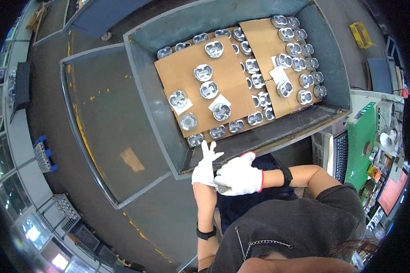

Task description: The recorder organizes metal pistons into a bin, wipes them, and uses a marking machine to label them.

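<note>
White gloves cover both of my hands, at the near left corner of a deep grey metal cart point(144, 98). Holding nothing, my left hand point(204, 169) points away from me with its fingers apart. At its wrist, my right hand point(238, 176) has its fingers closed on the cuff of the left glove; the fingertips are partly hidden. Beyond them, silver pistons point(209, 89) stand in the cart on a brown cardboard sheet point(182, 73). A second cardboard sheet point(258, 41) at the right bears more pistons point(304, 97). Further pistons point(255, 118) show below the sheets.
A curved metal rail point(73, 123) runs along the cart's left. At the right is a bench with a keyboard point(340, 157) and a green mat point(362, 141). A yellow bin point(361, 35) and a blue crate point(43, 154) stand on the floor.
</note>
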`<state>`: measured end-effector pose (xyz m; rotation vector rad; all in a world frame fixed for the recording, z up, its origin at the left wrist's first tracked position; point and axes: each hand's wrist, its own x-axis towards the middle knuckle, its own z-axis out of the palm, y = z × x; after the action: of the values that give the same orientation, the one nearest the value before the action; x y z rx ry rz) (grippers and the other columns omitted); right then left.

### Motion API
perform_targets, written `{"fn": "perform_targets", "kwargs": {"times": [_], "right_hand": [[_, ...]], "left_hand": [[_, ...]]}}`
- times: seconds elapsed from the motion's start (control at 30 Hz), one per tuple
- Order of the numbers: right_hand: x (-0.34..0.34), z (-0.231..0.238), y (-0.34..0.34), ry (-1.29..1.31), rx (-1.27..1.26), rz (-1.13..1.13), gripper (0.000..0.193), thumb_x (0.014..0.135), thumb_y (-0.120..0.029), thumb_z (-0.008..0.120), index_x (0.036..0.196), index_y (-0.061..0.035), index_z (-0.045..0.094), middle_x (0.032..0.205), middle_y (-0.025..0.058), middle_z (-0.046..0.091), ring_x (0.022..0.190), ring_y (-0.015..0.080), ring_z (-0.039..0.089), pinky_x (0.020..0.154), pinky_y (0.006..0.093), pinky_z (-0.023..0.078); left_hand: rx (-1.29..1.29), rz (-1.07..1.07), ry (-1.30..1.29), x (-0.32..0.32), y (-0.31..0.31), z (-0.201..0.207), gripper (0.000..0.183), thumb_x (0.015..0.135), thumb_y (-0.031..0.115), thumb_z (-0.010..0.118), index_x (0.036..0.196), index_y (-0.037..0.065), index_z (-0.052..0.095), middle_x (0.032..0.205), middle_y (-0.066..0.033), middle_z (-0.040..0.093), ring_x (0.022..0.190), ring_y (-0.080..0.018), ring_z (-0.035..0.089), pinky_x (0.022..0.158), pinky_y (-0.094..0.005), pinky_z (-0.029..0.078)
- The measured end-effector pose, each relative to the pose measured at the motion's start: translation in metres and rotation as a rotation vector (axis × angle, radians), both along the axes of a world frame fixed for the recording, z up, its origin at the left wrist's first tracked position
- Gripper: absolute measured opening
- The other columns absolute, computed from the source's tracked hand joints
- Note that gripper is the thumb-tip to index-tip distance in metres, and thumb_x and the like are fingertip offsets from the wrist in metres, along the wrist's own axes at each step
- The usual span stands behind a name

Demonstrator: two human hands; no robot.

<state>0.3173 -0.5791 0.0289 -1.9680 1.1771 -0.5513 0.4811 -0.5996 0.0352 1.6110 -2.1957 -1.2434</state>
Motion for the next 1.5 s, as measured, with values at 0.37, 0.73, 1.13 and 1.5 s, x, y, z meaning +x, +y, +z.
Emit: {"fn": "perform_targets", "kwargs": {"times": [0.37,0.73,1.13,1.5], "right_hand": [[0.017,0.014,-0.004,-0.03,0.183,0.092,0.023,0.075,-0.033,0.067,0.076,-0.0103,0.062,0.064,0.0117,0.06,0.057,0.0316,0.062,0.052,0.0428,0.049],[0.016,-0.004,-0.008,-0.125,0.106,0.026,0.028,0.072,-0.035,0.068,0.077,-0.008,0.066,0.063,0.0132,0.062,0.056,0.0329,0.062,0.054,0.0423,0.05],[0.031,-0.013,-0.009,-0.185,0.122,0.145,0.023,0.069,-0.032,0.068,0.066,-0.0086,0.067,0.061,0.0131,0.062,0.054,0.0311,0.061,0.052,0.0414,0.047],[0.034,-0.034,-0.015,-0.109,0.224,0.159,0.026,0.072,-0.033,0.067,0.075,-0.0078,0.07,0.065,0.0125,0.065,0.059,0.0328,0.065,0.055,0.0433,0.051]], "left_hand": [[0.959,0.955,1.301,0.057,-0.006,-0.027,0.043,0.095,0.01,0.056,0.134,-0.005,0.046,0.134,-0.0159,0.055,0.125,-0.0285,0.053,0.108,-0.045,0.042],[1.781,1.568,2.161,0.004,-0.005,-0.07,0.071,0.09,0.036,0.048,0.144,-0.007,0.03,0.146,-0.022,0.039,0.134,-0.0321,0.04,0.116,-0.0434,0.028],[0.919,0.685,1.122,-0.009,-0.007,-0.079,0.06,0.096,0.007,0.044,0.152,0.004,0.022,0.153,-0.0167,0.033,0.125,-0.0295,0.046,0.108,-0.0378,0.037],[1.146,1.343,1.652,-0.027,-0.059,-0.047,0.07,0.094,0.062,0.026,0.133,0.009,0.048,0.142,-0.0137,0.044,0.132,-0.031,0.038,0.116,-0.0557,0.015]]}}
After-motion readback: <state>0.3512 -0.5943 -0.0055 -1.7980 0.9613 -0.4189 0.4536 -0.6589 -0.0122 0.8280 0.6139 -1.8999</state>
